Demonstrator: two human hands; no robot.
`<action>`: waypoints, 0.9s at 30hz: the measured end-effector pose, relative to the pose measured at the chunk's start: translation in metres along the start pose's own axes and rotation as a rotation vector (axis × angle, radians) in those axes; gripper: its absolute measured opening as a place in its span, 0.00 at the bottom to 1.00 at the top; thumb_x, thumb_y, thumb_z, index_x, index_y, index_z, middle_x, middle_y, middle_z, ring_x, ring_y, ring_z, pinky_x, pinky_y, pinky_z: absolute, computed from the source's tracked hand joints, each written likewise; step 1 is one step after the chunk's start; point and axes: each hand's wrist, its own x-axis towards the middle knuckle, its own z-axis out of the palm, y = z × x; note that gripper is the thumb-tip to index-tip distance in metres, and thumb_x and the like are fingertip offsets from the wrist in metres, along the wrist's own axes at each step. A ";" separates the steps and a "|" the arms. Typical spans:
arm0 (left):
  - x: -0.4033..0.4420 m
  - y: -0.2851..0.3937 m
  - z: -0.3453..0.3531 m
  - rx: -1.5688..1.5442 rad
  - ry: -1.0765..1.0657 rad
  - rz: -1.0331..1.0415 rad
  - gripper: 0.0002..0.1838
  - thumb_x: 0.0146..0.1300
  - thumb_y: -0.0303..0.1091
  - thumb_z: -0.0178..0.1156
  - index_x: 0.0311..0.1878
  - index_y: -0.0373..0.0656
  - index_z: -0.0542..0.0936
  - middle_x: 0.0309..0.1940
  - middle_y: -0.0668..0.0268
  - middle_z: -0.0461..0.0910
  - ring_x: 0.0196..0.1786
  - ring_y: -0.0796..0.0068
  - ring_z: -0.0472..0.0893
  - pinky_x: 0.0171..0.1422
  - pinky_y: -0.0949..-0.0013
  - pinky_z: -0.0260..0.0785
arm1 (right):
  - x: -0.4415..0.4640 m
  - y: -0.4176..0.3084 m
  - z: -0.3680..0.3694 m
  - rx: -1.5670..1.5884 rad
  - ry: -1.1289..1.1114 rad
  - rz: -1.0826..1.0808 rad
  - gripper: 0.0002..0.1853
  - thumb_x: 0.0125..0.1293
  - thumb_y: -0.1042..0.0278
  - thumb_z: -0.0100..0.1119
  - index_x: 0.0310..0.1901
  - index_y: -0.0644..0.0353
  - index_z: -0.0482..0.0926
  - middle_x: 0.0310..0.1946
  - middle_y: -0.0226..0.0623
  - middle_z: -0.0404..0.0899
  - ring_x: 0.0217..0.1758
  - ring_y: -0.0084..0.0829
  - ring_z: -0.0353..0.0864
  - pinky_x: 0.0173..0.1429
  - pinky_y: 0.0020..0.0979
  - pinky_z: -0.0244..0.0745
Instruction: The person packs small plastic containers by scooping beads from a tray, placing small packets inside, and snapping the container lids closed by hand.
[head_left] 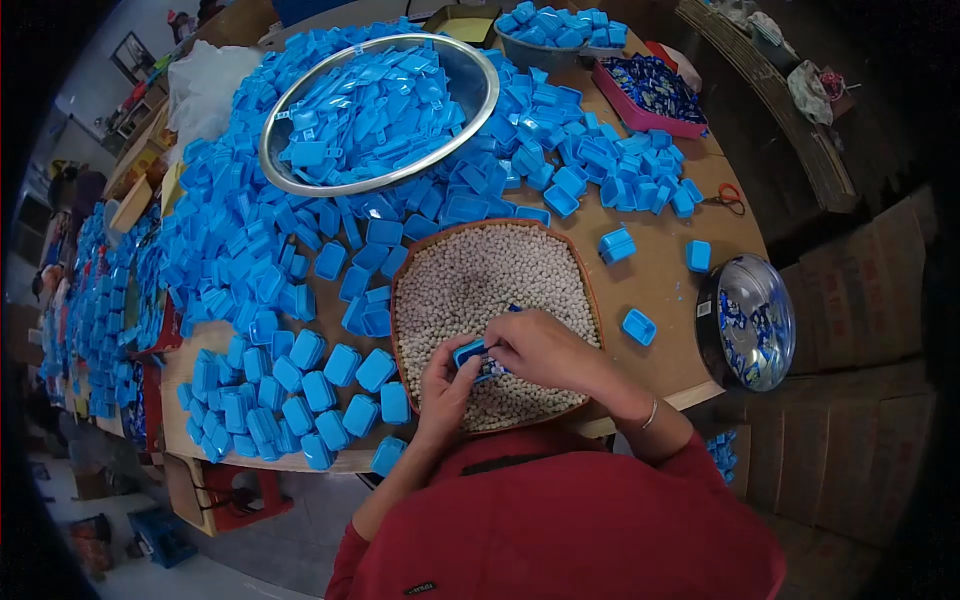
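Over a square tray of pale round beads [490,265], my left hand [446,392] is closed around a small blue plastic box [466,352]. My right hand [535,345] meets it there, its fingers pinched together at the box. Dark blue, patterned wrapping shows inside and beside the box, partly covered by my fingers. What the right fingertips grip is hidden. A small dark blue scrap sticks out just above my right hand, too small to name.
Loose blue boxes [235,230] heap across the table's left and back. A steel bowl [487,110] holds flat blue lids. At right stand a pink tray [640,118] of dark blue packets, orange-handled scissors [733,200] and a round tin [708,310]. Closed boxes [320,390] cluster front left.
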 end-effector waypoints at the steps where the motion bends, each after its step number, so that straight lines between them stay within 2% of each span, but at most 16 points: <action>1: -0.001 0.004 0.000 -0.014 0.005 -0.024 0.17 0.68 0.31 0.57 0.58 0.37 0.70 0.48 0.66 0.75 0.49 0.81 0.74 0.54 0.75 0.67 | 0.002 -0.003 0.003 0.035 0.076 0.024 0.04 0.58 0.75 0.60 0.34 0.62 0.76 0.28 0.44 0.74 0.32 0.46 0.78 0.34 0.40 0.72; 3: -0.002 0.004 -0.001 -0.048 0.021 -0.041 0.17 0.69 0.31 0.56 0.58 0.38 0.70 0.49 0.66 0.75 0.49 0.80 0.74 0.54 0.75 0.68 | 0.005 -0.013 0.010 0.098 0.230 0.065 0.05 0.57 0.76 0.61 0.33 0.62 0.75 0.27 0.44 0.73 0.30 0.46 0.77 0.33 0.40 0.72; 4: -0.001 0.001 -0.002 -0.069 0.031 -0.028 0.16 0.69 0.31 0.56 0.58 0.38 0.70 0.49 0.66 0.75 0.49 0.80 0.74 0.54 0.75 0.68 | 0.006 -0.010 0.015 0.100 0.197 -0.007 0.04 0.57 0.76 0.58 0.31 0.64 0.73 0.30 0.46 0.74 0.36 0.50 0.77 0.36 0.45 0.69; 6: -0.001 0.001 -0.001 -0.201 0.069 -0.101 0.16 0.70 0.30 0.54 0.58 0.38 0.70 0.49 0.65 0.75 0.50 0.80 0.74 0.55 0.74 0.68 | 0.003 -0.009 0.014 0.104 0.143 -0.079 0.05 0.57 0.75 0.60 0.32 0.63 0.74 0.32 0.45 0.73 0.36 0.49 0.77 0.36 0.42 0.71; 9: 0.000 0.006 0.000 -0.321 0.100 -0.188 0.15 0.70 0.30 0.53 0.58 0.39 0.70 0.49 0.64 0.75 0.50 0.77 0.76 0.55 0.70 0.73 | 0.016 -0.006 -0.017 0.254 0.106 -0.084 0.05 0.56 0.72 0.63 0.33 0.62 0.77 0.34 0.40 0.74 0.32 0.37 0.79 0.34 0.35 0.73; 11: 0.000 0.013 0.000 -0.385 0.107 -0.258 0.16 0.68 0.30 0.55 0.57 0.40 0.70 0.48 0.64 0.75 0.48 0.75 0.78 0.54 0.64 0.77 | 0.042 -0.003 -0.040 0.084 0.284 -0.176 0.04 0.57 0.74 0.62 0.32 0.61 0.78 0.32 0.38 0.75 0.31 0.34 0.79 0.32 0.34 0.72; 13: 0.000 0.012 0.000 -0.318 0.107 -0.231 0.19 0.65 0.30 0.59 0.58 0.41 0.70 0.46 0.65 0.77 0.45 0.75 0.79 0.51 0.68 0.76 | 0.077 -0.006 -0.065 0.013 0.415 -0.253 0.03 0.56 0.74 0.62 0.31 0.60 0.78 0.30 0.38 0.75 0.30 0.36 0.79 0.32 0.34 0.72; 14: 0.000 0.009 -0.004 -0.270 0.020 -0.211 0.22 0.60 0.29 0.64 0.56 0.41 0.71 0.44 0.66 0.78 0.43 0.76 0.80 0.48 0.72 0.75 | 0.100 -0.005 -0.073 -0.018 0.491 -0.318 0.02 0.56 0.74 0.62 0.31 0.60 0.78 0.29 0.39 0.76 0.30 0.37 0.79 0.32 0.34 0.72; 16: -0.002 0.016 -0.001 -0.070 0.027 -0.290 0.21 0.57 0.26 0.67 0.53 0.42 0.73 0.42 0.67 0.78 0.40 0.78 0.80 0.44 0.74 0.74 | 0.148 -0.006 -0.090 -0.154 0.521 -0.379 0.02 0.56 0.74 0.60 0.31 0.59 0.78 0.28 0.41 0.76 0.30 0.42 0.79 0.33 0.37 0.73; 17: 0.000 -0.006 -0.006 -0.031 0.022 -0.232 0.20 0.54 0.24 0.68 0.50 0.43 0.74 0.43 0.67 0.78 0.40 0.78 0.79 0.42 0.74 0.74 | 0.174 -0.002 -0.095 -0.261 0.476 -0.350 0.02 0.55 0.73 0.60 0.31 0.59 0.79 0.28 0.40 0.77 0.32 0.42 0.80 0.35 0.37 0.74; 19: 0.000 -0.005 -0.006 -0.018 0.016 -0.193 0.19 0.55 0.24 0.67 0.50 0.43 0.74 0.42 0.67 0.78 0.40 0.78 0.79 0.42 0.73 0.75 | 0.230 0.009 -0.099 -0.481 0.336 -0.259 0.04 0.52 0.71 0.61 0.31 0.59 0.81 0.29 0.41 0.80 0.33 0.43 0.81 0.36 0.40 0.75; 20: 0.000 0.000 -0.005 -0.032 0.018 -0.259 0.18 0.55 0.24 0.67 0.49 0.42 0.74 0.42 0.67 0.78 0.41 0.77 0.79 0.42 0.73 0.75 | 0.257 0.017 -0.098 -0.593 0.240 -0.195 0.06 0.49 0.70 0.62 0.30 0.59 0.81 0.29 0.42 0.81 0.33 0.45 0.81 0.36 0.42 0.75; 23: -0.002 0.011 -0.003 -0.080 0.005 -0.260 0.16 0.57 0.24 0.65 0.49 0.42 0.74 0.41 0.67 0.78 0.40 0.77 0.80 0.43 0.71 0.77 | 0.321 0.047 -0.085 -0.753 -0.016 -0.121 0.10 0.43 0.65 0.66 0.28 0.59 0.81 0.26 0.43 0.81 0.31 0.45 0.81 0.33 0.43 0.74; 26: 0.000 0.015 -0.004 -0.107 -0.014 -0.278 0.14 0.60 0.27 0.64 0.48 0.43 0.74 0.38 0.66 0.79 0.39 0.77 0.80 0.40 0.71 0.75 | 0.329 0.033 -0.089 -0.723 -0.220 -0.029 0.16 0.44 0.58 0.70 0.32 0.60 0.86 0.35 0.48 0.84 0.38 0.47 0.84 0.40 0.44 0.79; 27: 0.002 -0.006 -0.009 -0.062 -0.043 -0.159 0.12 0.60 0.26 0.63 0.46 0.43 0.74 0.38 0.66 0.79 0.39 0.76 0.80 0.39 0.70 0.76 | 0.333 0.051 -0.085 -0.621 -0.092 -0.152 0.14 0.39 0.59 0.69 0.22 0.60 0.79 0.22 0.43 0.80 0.25 0.44 0.79 0.30 0.42 0.73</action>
